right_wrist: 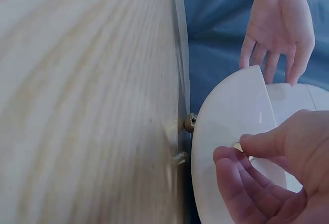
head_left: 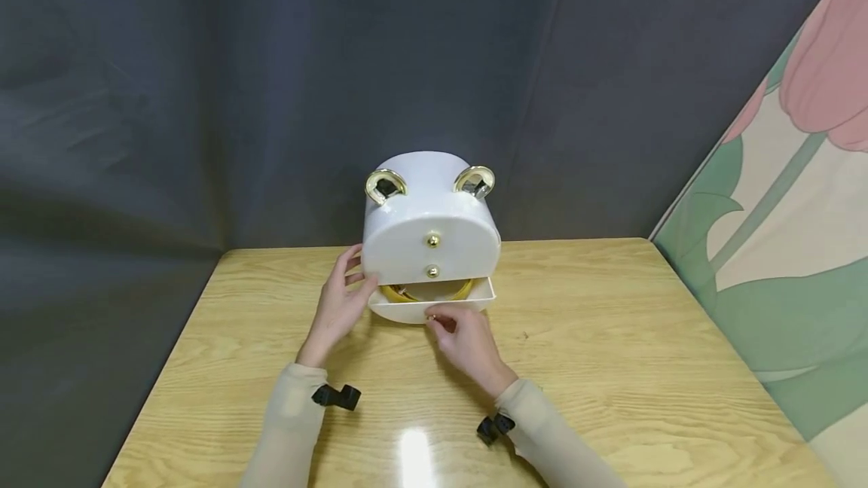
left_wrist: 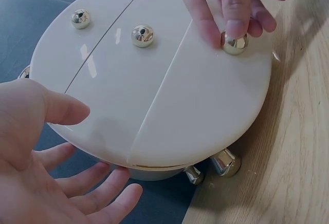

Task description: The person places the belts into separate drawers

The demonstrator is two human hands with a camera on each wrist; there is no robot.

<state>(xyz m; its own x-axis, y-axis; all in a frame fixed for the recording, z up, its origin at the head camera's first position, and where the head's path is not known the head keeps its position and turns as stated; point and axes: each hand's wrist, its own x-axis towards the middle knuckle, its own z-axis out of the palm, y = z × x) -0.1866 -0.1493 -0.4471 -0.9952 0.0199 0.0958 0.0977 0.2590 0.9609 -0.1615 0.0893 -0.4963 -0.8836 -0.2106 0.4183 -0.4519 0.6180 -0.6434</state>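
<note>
A white, round-fronted box (head_left: 400, 247) with gold-rimmed ears stands near the table's back edge. Its lowest drawer (head_left: 396, 312) is pulled out, and a yellow curved band (head_left: 464, 291) shows inside. The right hand (head_left: 468, 341) pinches that drawer's round gold knob (left_wrist: 235, 45) between thumb and fingers. At the box's left side, the left hand (head_left: 337, 306) has its thumb by the front face and its loosely spread fingers along the side, fingertips touching or very near the edge. Two more gold knobs, an upper (head_left: 432, 240) and a middle one (head_left: 432, 271), sit on the face above.
The box stands on small gold feet (left_wrist: 226, 162) on a wood-grain table (head_left: 610, 352). Behind it hangs a dark curtain (head_left: 434, 59). A tulip-patterned cloth (head_left: 780, 209) slopes along the right side. A black wrist camera (head_left: 337, 397) is strapped to each sleeve.
</note>
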